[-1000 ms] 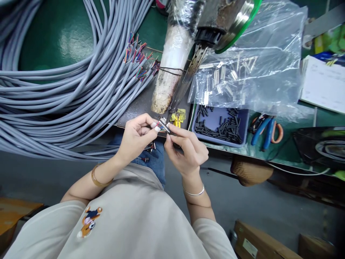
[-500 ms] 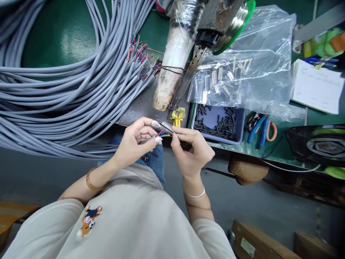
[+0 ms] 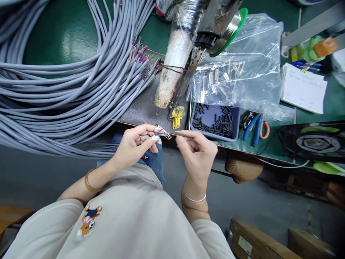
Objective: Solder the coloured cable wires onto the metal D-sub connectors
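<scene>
My left hand (image 3: 134, 142) is closed, its thumb and index finger pinching a small metal multi-pin connector (image 3: 167, 136) together with several thin coloured wires (image 3: 161, 132). Red and green insulation shows on the wires, which fan out over the connector toward the right. The fingers hide part of the connector. White wrapping covers the tips of the thumb and index finger. My right hand (image 3: 198, 151) is just to the right, thumb and index finger pressed together at the end of one thin wire. The other fingers of that hand are curled in.
Grey cables (image 3: 81, 90) with stripped coloured ends lie at left. Ahead are a stained white tube (image 3: 172, 68), a solder spool (image 3: 231, 32), a plastic bag (image 3: 258, 72) of metal connectors, a bin (image 3: 235, 135) of black pieces, a yellow tool (image 3: 176, 119) and blue-handled pliers (image 3: 257, 131).
My right hand has let go of the connector and moved slightly right, now at a wire end. The connector has tipped, with the wires lying over it. The view has shifted slightly.
</scene>
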The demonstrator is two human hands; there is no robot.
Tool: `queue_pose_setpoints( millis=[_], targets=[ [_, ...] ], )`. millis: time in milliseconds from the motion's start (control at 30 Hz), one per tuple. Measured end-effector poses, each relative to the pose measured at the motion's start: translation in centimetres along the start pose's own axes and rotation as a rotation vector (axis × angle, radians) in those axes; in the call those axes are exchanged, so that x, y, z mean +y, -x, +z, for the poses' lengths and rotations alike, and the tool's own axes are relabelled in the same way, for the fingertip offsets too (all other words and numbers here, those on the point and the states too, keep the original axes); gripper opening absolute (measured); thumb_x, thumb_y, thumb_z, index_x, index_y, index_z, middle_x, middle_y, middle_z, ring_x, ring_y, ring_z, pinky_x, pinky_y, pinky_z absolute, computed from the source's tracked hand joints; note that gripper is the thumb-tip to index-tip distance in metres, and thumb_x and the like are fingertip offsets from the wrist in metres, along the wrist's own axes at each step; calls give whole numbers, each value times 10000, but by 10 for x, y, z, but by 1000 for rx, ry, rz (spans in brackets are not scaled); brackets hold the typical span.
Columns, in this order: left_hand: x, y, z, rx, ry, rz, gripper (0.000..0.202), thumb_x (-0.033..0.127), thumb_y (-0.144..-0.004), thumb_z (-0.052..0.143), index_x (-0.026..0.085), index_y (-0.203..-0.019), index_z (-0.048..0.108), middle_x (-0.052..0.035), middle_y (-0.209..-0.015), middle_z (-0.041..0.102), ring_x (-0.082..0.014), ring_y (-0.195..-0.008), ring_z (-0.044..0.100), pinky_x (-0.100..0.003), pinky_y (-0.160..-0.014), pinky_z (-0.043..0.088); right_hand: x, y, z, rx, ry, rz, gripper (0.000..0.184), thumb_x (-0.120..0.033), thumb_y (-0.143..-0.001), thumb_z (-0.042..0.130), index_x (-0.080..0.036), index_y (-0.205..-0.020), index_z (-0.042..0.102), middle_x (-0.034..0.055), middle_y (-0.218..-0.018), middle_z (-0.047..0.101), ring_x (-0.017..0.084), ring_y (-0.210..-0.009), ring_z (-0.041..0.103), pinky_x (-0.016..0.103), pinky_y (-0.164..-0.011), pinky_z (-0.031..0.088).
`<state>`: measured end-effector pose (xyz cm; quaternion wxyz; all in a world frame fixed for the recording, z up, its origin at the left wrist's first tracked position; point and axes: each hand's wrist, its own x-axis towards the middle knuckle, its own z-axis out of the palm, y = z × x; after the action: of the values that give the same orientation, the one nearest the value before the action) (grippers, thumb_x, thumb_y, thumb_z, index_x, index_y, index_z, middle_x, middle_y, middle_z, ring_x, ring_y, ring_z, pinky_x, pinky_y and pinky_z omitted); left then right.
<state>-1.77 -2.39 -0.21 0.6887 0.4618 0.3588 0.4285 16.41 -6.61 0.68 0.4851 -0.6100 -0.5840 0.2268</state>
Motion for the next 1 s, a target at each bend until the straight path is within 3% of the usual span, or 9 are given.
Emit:
queue_pose_setpoints(
  millis=[100,300,433,533,667,767,833,900,1000],
  targets=[
    [0,3,1,-13,-37,6,181,259,-880,739,118,-981,687,-9,-702,715,-105,-564,707,-176,-562,612,-2,-3,2,-160,-31,45,94,-216,-886,748,-231,-975,777,-29,-779,645,48,-506,370,249,-465,275],
    [-8,7,2,-7,-224,84,131,241,-920,688,134,-994,683,-28,-821,754,-124,-668,765,-198,-671,646,-3,-5,10,-124,-77,-6,78,-169,-897,707,-213,-840,735,-10,-793,661,63,-530,403,260,-484,295],
    [-11,6,5,62,-322,163,67,212,-903,696,150,-921,680,11,-704,707,-97,-569,716,-162,-573,587,-5,-3,13,-121,-64,-26,111,-148,-892,680,-202,-796,688,-30,-765,634,49,-507,354,253,-473,277],
    [-9,4,6,85,-251,137,72,207,-882,708,151,-881,663,35,-632,657,-75,-493,654,-150,-508,548,-3,2,14,-100,-23,-60,132,-147,-886,674,-200,-765,665,-56,-686,599,43,-482,343,247,-473,289],
    [-5,2,6,60,-59,8,164,231,-838,767,146,-852,628,28,-643,675,-82,-500,672,-147,-495,561,2,8,13,90,-71,-90,62,-262,-945,635,-228,-942,686,-85,-571,509,62,-423,410,231,-418,304],
    [-4,0,2,47,56,-56,231,250,-814,817,147,-848,612,13,-660,713,-101,-546,718,-153,-534,590,7,10,12,333,-147,-191,201,-266,-990,571,-260,-1186,613,-84,-615,589,78,-412,512,217,-414,397],
    [-5,-1,-3,13,146,-102,280,273,-796,848,156,-845,598,2,-695,742,-108,-552,729,-158,-532,593,11,11,11,398,-125,-245,261,-202,-995,568,-275,-1246,577,-52,-765,729,83,-459,613,213,-437,480],
    [-9,-2,-12,-85,257,-150,323,312,-785,866,170,-827,579,-1,-704,752,-113,-516,716,-165,-492,578,13,13,12,380,-71,-279,258,-147,-975,603,-263,-1206,611,-24,-897,795,116,-593,731,260,-567,618],
    [-19,-2,-29,-312,442,-142,432,394,-746,882,191,-716,501,26,-587,691,-108,-359,608,-176,-359,492,14,16,13,339,-42,-342,130,-151,-935,672,-219,-1045,687,-25,-835,798,179,-728,794,434,-847,696]
  ],
)
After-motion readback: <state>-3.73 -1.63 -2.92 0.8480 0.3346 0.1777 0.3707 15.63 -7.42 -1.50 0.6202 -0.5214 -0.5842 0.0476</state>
